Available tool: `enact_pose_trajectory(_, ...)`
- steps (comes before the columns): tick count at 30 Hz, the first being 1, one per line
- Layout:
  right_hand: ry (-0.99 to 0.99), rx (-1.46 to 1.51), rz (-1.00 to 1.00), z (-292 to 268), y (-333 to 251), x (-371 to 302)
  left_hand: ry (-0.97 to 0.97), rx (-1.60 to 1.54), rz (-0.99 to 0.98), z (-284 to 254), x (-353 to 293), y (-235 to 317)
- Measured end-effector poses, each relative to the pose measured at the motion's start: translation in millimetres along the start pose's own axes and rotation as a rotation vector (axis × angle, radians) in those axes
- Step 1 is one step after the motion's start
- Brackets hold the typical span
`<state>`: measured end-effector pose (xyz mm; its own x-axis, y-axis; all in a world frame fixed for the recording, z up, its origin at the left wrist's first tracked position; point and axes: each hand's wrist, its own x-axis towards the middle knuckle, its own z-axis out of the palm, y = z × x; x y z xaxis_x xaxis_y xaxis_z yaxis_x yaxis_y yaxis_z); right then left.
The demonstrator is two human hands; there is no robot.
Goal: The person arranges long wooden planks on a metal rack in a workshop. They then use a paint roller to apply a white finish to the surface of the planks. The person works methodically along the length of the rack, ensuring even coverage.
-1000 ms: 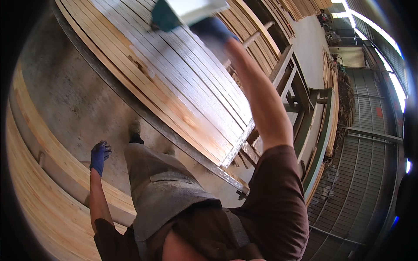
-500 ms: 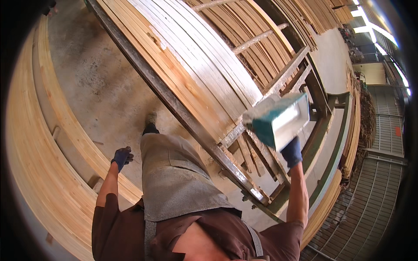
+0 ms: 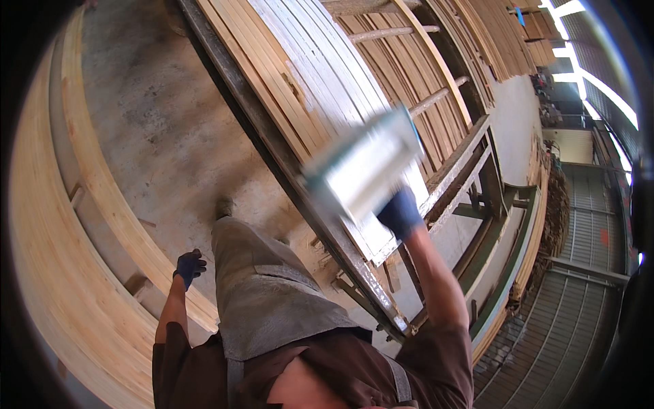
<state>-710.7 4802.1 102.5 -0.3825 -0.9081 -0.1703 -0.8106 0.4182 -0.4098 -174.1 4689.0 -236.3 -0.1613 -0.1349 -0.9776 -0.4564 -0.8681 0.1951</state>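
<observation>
My right hand (image 3: pixel 400 215), in a dark blue glove, is closed on a boxy white-and-teal container (image 3: pixel 368 174), blurred by motion. The container hangs over the near end of a row of long boards. White liquid coats part of the row, the white-coated boards (image 3: pixel 310 58), and shows at the near end too. Beside them, toward my left, lie bare wooden boards (image 3: pixel 255 54). My left hand (image 3: pixel 189 267), gloved alike, hangs beside my grey apron with its fingers curled and nothing visible in them.
A dark metal rack (image 3: pixel 272 160) carries the boards, its rail running diagonally before me. Long pale timber stacks (image 3: pixel 75 273) lie on my left. More brown boards (image 3: pixel 402 88) lie beyond rack bars. On the right are a green metal frame (image 3: pixel 511 266) and a mesh fence (image 3: pixel 565 327).
My right hand has swung the container leftward over the boards. White liquid now shows at their near end, where bare wood showed before. My left hand stays nearly in place.
</observation>
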Motion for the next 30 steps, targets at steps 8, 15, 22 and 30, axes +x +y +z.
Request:
enact_pose_trajectory(8, 0.113, -0.04, -0.115, 8.4, -140.2, 232.2, 0.053, 0.074, 0.205, -26.6, 27.2, 114.2)
enact_pose_trajectory(15, -0.04, 1.067, 0.382, 24.9, -22.3, 27.6, 0.009, 0.032, 0.229, -35.7, 7.1, 123.7)
enact_pose_trajectory(22, 0.319, 1.946, 0.732, 10.8, 116.1, -255.1, 0.066, 0.131, 0.032, -29.4, 27.3, 38.6)
enact_pose_trajectory(30, 0.096, 0.271, 0.581, -50.5, 114.6, -241.9, 0.048, 0.11, 0.197, 30.1, -18.7, 46.6)
